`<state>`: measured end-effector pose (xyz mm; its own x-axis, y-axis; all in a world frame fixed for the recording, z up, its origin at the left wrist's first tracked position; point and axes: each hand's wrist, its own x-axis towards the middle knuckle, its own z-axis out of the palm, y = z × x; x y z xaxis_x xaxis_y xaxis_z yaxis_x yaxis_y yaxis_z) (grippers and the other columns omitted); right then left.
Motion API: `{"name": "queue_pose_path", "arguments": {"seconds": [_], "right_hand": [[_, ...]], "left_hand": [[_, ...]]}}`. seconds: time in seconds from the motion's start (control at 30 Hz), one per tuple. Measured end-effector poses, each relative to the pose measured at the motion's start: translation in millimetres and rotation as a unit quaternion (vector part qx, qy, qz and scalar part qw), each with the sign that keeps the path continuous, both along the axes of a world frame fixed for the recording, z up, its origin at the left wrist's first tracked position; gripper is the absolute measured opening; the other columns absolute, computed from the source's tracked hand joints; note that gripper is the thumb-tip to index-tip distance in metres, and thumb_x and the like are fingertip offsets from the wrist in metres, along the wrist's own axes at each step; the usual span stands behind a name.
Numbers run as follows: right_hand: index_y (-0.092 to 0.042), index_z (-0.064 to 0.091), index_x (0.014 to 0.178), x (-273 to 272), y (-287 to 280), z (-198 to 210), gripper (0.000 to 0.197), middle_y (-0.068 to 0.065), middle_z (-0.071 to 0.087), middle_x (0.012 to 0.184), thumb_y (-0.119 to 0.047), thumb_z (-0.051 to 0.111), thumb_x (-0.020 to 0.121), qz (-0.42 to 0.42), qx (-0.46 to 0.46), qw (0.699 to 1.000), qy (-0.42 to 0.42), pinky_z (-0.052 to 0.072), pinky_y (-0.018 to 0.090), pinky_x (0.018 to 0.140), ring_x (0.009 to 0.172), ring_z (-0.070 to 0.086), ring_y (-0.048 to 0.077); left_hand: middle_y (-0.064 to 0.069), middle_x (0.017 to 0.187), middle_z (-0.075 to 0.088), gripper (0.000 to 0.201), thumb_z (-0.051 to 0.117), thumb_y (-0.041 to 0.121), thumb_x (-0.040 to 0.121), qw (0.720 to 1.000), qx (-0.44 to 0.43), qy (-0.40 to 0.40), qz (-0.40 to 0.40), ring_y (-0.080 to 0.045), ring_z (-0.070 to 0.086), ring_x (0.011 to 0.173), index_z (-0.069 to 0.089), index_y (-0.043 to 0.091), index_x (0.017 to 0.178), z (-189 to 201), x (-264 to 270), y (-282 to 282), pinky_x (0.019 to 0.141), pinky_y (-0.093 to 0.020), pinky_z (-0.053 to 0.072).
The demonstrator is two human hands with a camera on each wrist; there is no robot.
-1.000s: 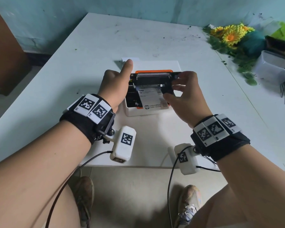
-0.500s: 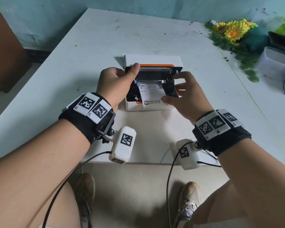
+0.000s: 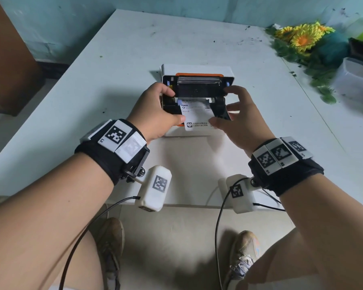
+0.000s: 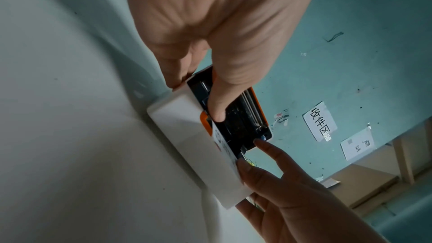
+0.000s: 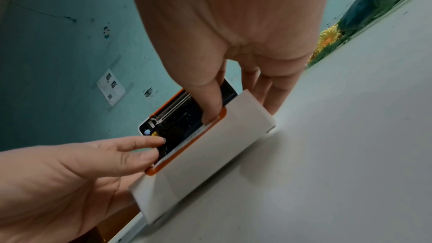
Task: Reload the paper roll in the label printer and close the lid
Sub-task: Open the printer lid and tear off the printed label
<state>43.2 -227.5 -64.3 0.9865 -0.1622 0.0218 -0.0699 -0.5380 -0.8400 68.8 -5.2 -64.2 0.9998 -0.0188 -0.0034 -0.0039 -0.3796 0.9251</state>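
The white label printer (image 3: 176,133) with orange trim sits mid-table, its black-lined lid (image 3: 199,91) partly lowered over the bay. A printed label strip (image 3: 197,118) runs out over the front edge. My left hand (image 3: 176,105) has its index finger curled on the lid's left edge and its thumb on the strip's left corner. My right hand (image 3: 221,105) mirrors it, index finger on the lid's right edge and thumb on the strip's right side. The left wrist view shows my thumb on the printer's (image 4: 182,130) front edge. The roll itself is hidden.
The white table (image 3: 113,91) has artificial sunflowers (image 3: 302,36) and a translucent box (image 3: 356,78) at its far right. A brown cabinet (image 3: 8,59) stands off the left side. The table's near edge lies just below my wrists.
The lid has swung down from nearly upright toward the base. My left hand has dropped from the lid's top to its left edge, and its thumb now rests on the label strip.
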Motion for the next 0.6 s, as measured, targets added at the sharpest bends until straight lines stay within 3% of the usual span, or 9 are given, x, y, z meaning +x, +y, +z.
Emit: {"name": "queue_pose_path", "arguments": {"seconds": [0.07,0.13,0.23,0.33,0.4,0.5,0.6], "right_hand": [[-0.040,0.039,0.162,-1,0,0,0.083,0.003,0.070,0.126,-0.015,0.082,0.095,0.022,0.004,1.000,-0.020,0.060,0.044,0.104,0.120,0.071,0.021],[-0.040,0.031,0.169,-1,0,2,0.089,0.004,0.074,0.128,-0.016,0.079,0.098,0.044,-0.010,0.999,-0.019,0.055,0.039,0.107,0.123,0.069,0.020],[-0.030,0.044,0.165,-2,-3,5,0.075,-0.004,0.072,0.133,-0.025,0.081,0.099,0.057,-0.038,0.998,0.001,0.050,0.039,0.115,0.125,0.065,0.015],[-0.026,0.061,0.150,-6,3,6,0.055,-0.001,0.066,0.133,-0.037,0.079,0.099,0.018,-0.112,0.993,0.010,0.045,0.033,0.106,0.124,0.056,0.019],[-0.028,0.073,0.132,-10,13,6,0.039,0.005,0.066,0.129,-0.043,0.078,0.096,-0.007,-0.183,0.983,-0.032,0.045,0.039,0.108,0.130,0.053,0.030],[-0.026,0.081,0.106,-14,28,6,0.023,0.002,0.074,0.112,-0.043,0.082,0.091,0.060,-0.188,0.975,-0.100,0.055,0.049,0.099,0.113,0.066,0.028],[-0.018,0.080,0.123,-15,39,5,0.042,0.007,0.074,0.129,-0.036,0.088,0.086,0.129,-0.219,0.962,-0.102,0.055,0.050,0.104,0.122,0.067,0.033]], "left_hand": [[-0.008,0.117,0.074,0.060,0.092,0.003,0.077,1.000,0.005,-0.001,-0.002,-0.029,0.076,0.110,0.060,0.022,0.123,1,2,0,0.094,-0.052,0.064],[-0.006,0.116,0.074,0.060,0.092,0.003,0.077,1.000,0.007,-0.003,0.005,-0.028,0.076,0.110,0.061,0.021,0.125,1,3,-1,0.093,-0.050,0.065],[-0.003,0.113,0.073,0.060,0.095,0.006,0.075,0.999,0.030,-0.012,0.001,-0.028,0.075,0.108,0.064,0.018,0.125,0,4,0,0.091,-0.043,0.064],[0.004,0.106,0.068,0.055,0.097,0.014,0.073,0.996,0.087,-0.029,-0.014,-0.024,0.067,0.099,0.066,0.019,0.118,-1,3,-2,0.081,-0.029,0.053],[0.002,0.112,0.071,0.057,0.099,0.016,0.069,0.995,0.098,-0.030,-0.014,-0.024,0.069,0.103,0.065,0.019,0.115,-3,4,-2,0.089,-0.035,0.056],[0.000,0.118,0.074,0.058,0.098,0.014,0.069,0.994,0.101,-0.025,-0.015,-0.027,0.072,0.108,0.064,0.021,0.115,-2,5,-2,0.097,-0.045,0.060],[0.002,0.118,0.074,0.054,0.095,0.013,0.072,0.995,0.097,-0.022,-0.023,-0.025,0.073,0.108,0.062,0.025,0.114,-3,7,-4,0.099,-0.047,0.060]]}}
